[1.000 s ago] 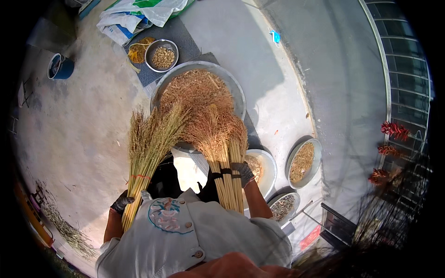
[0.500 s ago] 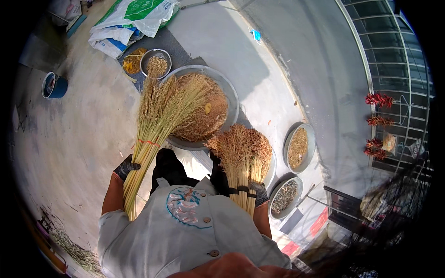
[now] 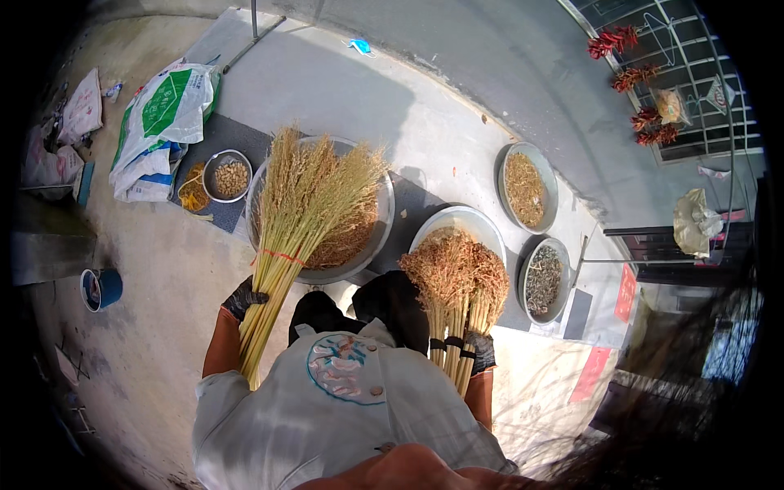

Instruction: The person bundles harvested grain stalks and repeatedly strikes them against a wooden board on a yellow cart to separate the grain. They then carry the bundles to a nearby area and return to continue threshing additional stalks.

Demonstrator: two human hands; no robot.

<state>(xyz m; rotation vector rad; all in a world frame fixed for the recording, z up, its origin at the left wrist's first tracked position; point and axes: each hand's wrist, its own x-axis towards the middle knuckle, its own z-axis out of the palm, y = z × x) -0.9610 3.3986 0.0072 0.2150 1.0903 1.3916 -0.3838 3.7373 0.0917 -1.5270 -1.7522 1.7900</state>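
My gloved left hand (image 3: 243,299) is closed round the lower stalks of a long greenish-yellow broomcorn bundle (image 3: 314,216), tied with red string. Its seed heads fan out above a large grey basin (image 3: 385,231) holding reddish-brown chaff or seed heads. On the other side, my gloved right hand (image 3: 483,351) grips shorter, reddish broomcorn bundles (image 3: 457,278) by their pale stalks, beside black bands wrapped round them. Those heads overlap the near part of a second basin (image 3: 492,231). Some of the right-hand fingers are hidden by the stalks.
Beyond the large basin stand a bowl of peanuts (image 3: 231,177) and a white-green sack (image 3: 167,110). Two basins, one of grain-like material (image 3: 524,189) and one of dark seeds (image 3: 543,282), are at right. A blue bucket (image 3: 101,290) stands at left.
My view has turned to the right, showing more of the second basin. Both hands keep hold of their broomcorn bundles; the left bundle now covers more of the large basin.
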